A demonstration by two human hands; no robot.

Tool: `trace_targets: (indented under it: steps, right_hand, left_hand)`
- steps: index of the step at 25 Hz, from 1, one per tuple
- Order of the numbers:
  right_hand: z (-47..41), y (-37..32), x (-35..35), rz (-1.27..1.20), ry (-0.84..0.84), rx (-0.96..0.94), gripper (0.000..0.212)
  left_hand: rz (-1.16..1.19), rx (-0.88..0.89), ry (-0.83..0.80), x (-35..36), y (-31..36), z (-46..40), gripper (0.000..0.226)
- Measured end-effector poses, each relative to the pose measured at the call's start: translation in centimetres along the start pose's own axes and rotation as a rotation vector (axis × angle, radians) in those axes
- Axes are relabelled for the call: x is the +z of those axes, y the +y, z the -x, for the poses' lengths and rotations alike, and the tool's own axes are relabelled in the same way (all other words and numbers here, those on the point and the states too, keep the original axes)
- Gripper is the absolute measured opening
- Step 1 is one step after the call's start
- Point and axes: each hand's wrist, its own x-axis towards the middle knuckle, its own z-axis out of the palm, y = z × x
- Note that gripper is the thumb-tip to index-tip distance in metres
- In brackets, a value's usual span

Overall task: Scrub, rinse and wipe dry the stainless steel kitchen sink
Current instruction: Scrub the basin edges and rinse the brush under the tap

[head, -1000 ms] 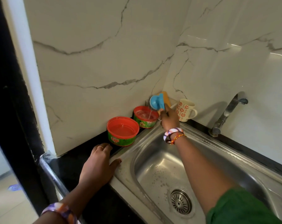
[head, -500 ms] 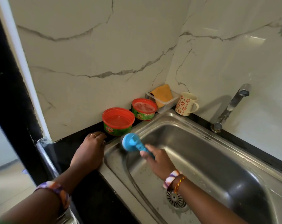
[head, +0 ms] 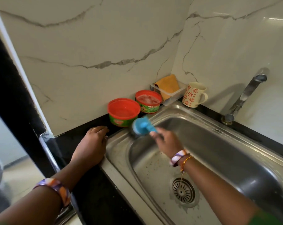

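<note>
The stainless steel sink (head: 234, 153) fills the lower right, with a round drain strainer (head: 183, 190) in its speckled basin. My right hand (head: 166, 142) grips the handle of a blue scrub brush (head: 141, 126), whose head presses on the sink's far-left rim corner. My left hand (head: 91, 145) rests flat on the black counter (head: 95, 200) at the sink's left edge, fingers relaxed. A chrome tap (head: 246, 95) stands at the back right, with no water running.
Two red-rimmed green tubs stand at the back: the near tub (head: 123, 112) and a soapy tub (head: 148, 101). Behind them are a clear tray with an orange cloth (head: 168, 86) and a floral mug (head: 194, 95). Marble walls close the corner.
My right hand brought the brush from the soapy tub down to the sink, and it now scrubs the far-left rim corner. The left hand stayed on the counter.
</note>
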Motion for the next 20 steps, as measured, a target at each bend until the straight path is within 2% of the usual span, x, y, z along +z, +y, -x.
trace_targets:
  steps: [2, 3, 4, 7, 9, 11, 14, 16, 18, 20]
  right_hand:
    - [-3.3, 3.3, -2.4, 0.077, 0.154, 0.261, 0.031]
    - [-4.3, 4.5, -3.1, 0.081, 0.186, 0.353, 0.029]
    - [-4.7, 4.9, -3.2, 0.036, 0.189, 0.366, 0.026]
    - [-2.0, 2.2, -1.3, -0.16, 0.047, 0.111, 0.022]
    - [2.2, -0.4, 0.6, -0.195, -0.12, -0.072, 0.023]
    - [3.5, -0.3, 1.2, -0.153, -0.212, -0.136, 0.022]
    - [-1.1, 3.5, -1.6, -0.052, 0.007, 0.026, 0.027]
    - [-5.4, 7.1, -4.9, 0.027, 0.207, 0.263, 0.032]
    - [-8.3, 9.7, -6.9, 0.125, 0.262, 0.446, 0.036]
    - [-8.7, 7.9, -5.7, 0.131, 0.212, 0.342, 0.036]
  left_hand:
    - [-0.002, -0.01, 0.003, 0.0, 0.0, 0.0, 0.037]
    - [-0.006, -0.014, 0.001, 0.0, 0.0, 0.0, 0.038]
    - [-0.008, -0.017, -0.003, 0.0, 0.0, 0.1, 0.038]
    - [-0.012, -0.024, -0.011, -0.1, 0.1, 0.0, 0.039]
    - [-0.018, -0.017, -0.018, -0.1, 0.0, 0.0, 0.039]
    - [-0.027, -0.014, -0.021, 0.0, -0.1, -0.2, 0.038]
    - [-0.031, -0.023, -0.022, 0.0, 0.0, -0.1, 0.037]
    - [-0.034, -0.021, -0.023, -0.1, 0.2, 0.0, 0.037]
    - [-0.039, -0.021, -0.023, -0.1, 0.3, 0.1, 0.037]
    - [-0.039, -0.018, -0.018, -0.1, 0.4, 0.0, 0.037]
